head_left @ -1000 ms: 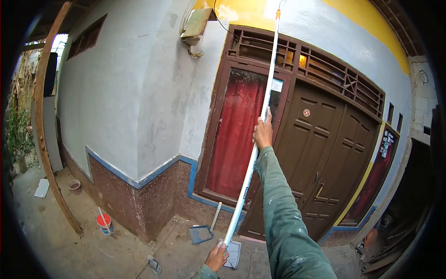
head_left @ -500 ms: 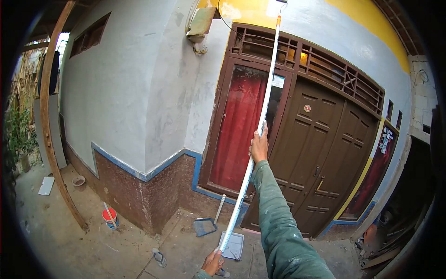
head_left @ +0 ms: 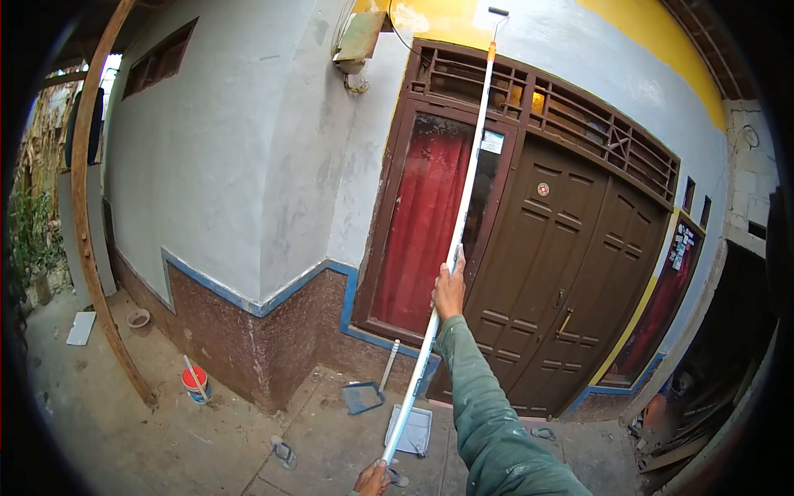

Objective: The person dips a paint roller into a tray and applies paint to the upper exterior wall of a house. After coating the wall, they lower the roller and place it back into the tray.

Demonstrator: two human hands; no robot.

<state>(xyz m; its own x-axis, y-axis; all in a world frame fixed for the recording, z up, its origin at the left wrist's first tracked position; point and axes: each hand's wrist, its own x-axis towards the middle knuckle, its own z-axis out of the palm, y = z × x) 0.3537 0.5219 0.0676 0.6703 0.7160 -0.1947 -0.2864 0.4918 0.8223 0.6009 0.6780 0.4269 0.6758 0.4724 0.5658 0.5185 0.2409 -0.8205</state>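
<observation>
A long white extension pole [head_left: 465,194] slants up in front of the house, with an orange tip and a paint roller [head_left: 498,11] at its top. The roller is against or close to the wall above the door frame, where whitish paint borders yellow; contact cannot be made out. My right hand [head_left: 449,289], in a paint-specked green sleeve, is wrapped around the pole near its middle. Lower down, at the bottom edge of the view, my left hand [head_left: 372,479] is closed around the pole's lower end. Behind the lower pole lies a pale paint tray [head_left: 420,431].
A brown double door [head_left: 538,273] and a window with a red curtain [head_left: 422,223] stand ahead. On the ground are a blue-grey tray [head_left: 364,398], a red-and-white bucket [head_left: 197,385] with a stick, and a sandal [head_left: 284,453]. A wooden post [head_left: 85,215] leans at left.
The pole and roller have come down a little, so the whole roller now shows. Both my hands have shifted down and left in view, still gripping the pole.
</observation>
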